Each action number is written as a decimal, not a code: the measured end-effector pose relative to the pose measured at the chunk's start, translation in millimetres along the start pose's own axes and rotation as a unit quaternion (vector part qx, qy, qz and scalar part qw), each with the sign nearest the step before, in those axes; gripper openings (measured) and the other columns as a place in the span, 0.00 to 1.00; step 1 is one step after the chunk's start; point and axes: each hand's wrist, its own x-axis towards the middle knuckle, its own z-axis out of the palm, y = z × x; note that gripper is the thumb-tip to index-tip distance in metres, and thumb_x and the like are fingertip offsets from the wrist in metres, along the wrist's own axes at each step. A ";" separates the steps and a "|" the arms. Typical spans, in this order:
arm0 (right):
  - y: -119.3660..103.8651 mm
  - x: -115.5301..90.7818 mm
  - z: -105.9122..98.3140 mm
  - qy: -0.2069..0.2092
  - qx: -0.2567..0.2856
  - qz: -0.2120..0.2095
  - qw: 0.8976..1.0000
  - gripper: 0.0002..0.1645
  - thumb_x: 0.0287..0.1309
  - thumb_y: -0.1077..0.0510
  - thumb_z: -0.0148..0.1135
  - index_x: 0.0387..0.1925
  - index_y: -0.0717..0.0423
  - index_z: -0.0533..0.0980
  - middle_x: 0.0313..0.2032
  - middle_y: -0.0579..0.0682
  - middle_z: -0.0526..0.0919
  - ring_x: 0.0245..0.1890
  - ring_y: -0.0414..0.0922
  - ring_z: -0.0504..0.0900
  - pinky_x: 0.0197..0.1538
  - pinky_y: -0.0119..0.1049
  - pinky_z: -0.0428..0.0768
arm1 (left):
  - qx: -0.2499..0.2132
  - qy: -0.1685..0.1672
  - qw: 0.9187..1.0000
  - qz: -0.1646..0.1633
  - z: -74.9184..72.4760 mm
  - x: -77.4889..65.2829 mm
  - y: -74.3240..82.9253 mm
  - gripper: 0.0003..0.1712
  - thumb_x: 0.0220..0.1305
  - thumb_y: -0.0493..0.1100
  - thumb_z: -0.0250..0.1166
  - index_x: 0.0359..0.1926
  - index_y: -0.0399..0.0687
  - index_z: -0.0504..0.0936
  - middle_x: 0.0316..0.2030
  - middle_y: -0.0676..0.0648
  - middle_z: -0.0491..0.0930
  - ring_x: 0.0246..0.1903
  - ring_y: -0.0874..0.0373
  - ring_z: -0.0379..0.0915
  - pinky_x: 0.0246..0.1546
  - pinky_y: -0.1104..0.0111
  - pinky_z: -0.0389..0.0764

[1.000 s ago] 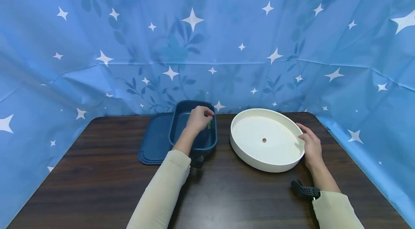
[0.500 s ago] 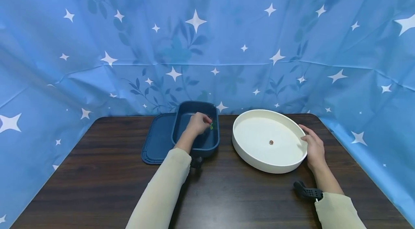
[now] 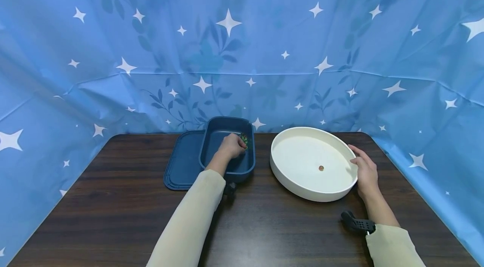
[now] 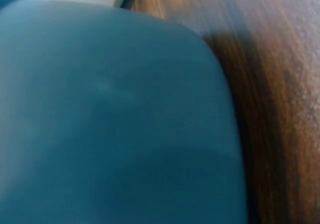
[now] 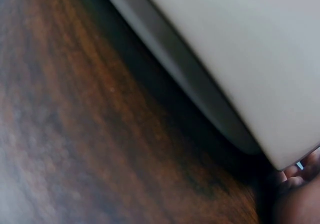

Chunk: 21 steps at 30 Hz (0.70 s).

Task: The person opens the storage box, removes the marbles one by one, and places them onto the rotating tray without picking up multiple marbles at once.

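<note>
My left hand reaches down inside a deep blue rectangular container, its fingers bent beside a small cluster of green and multicoloured bits. Its fingertips are too small and partly hidden to show whether anything is pinched. On the right, a large round white tray with a raised rim is gripped at its right edge by my right hand, thumb at the rim. One tiny round brownish piece lies on the tray's floor. Close up in the right wrist view, fingers curl at the tray's outer side.
A flat blue lid lies left of the container, partly behind it. Both stand on a dark wooden table. A blue star-patterned curtain hangs along the far edge. The left wrist view is mostly the container's outer wall.
My left hand has lowered further into the blue container, toward the coloured bits. The tiny brownish piece has shifted right and slightly nearer on the white tray. My right hand keeps its grip.
</note>
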 end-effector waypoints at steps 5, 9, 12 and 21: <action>-0.1 0.1 0.0 0.003 -0.004 0.004 1.000 0.36 0.70 0.59 0.34 0.77 0.46 0.60 0.79 0.55 0.56 0.74 0.57 0.65 0.48 0.15 0.73 | -0.003 0.012 1.000 -0.004 1.2 2.2 -0.7 0.07 0.67 0.37 0.66 0.45 0.43 0.86 0.45 0.43 0.84 0.43 0.50 0.80 0.49 0.58 0.83; 0.3 0.5 0.1 0.003 0.001 0.004 1.000 0.36 0.70 0.59 0.34 0.77 0.47 0.60 0.79 0.55 0.56 0.74 0.57 0.65 0.47 0.14 0.73 | 0.005 0.006 1.000 0.001 2.0 2.9 -0.8 0.07 0.68 0.38 0.66 0.45 0.43 0.87 0.45 0.43 0.84 0.44 0.51 0.79 0.50 0.57 0.82; 0.7 0.8 0.3 0.000 0.003 0.002 1.000 0.36 0.70 0.59 0.33 0.78 0.47 0.59 0.79 0.56 0.56 0.75 0.58 0.64 0.47 0.13 0.73 | 0.012 0.001 1.000 0.001 2.1 3.0 -0.2 0.06 0.69 0.39 0.66 0.43 0.43 0.87 0.43 0.44 0.85 0.43 0.51 0.78 0.51 0.57 0.82; 0.6 0.5 0.0 -0.001 0.004 0.004 1.000 0.35 0.70 0.59 0.33 0.78 0.47 0.59 0.79 0.56 0.56 0.74 0.58 0.65 0.46 0.13 0.73 | 0.041 -0.004 0.999 0.002 4.3 3.8 -0.5 0.05 0.67 0.41 0.68 0.40 0.45 0.88 0.42 0.46 0.85 0.42 0.51 0.78 0.52 0.55 0.81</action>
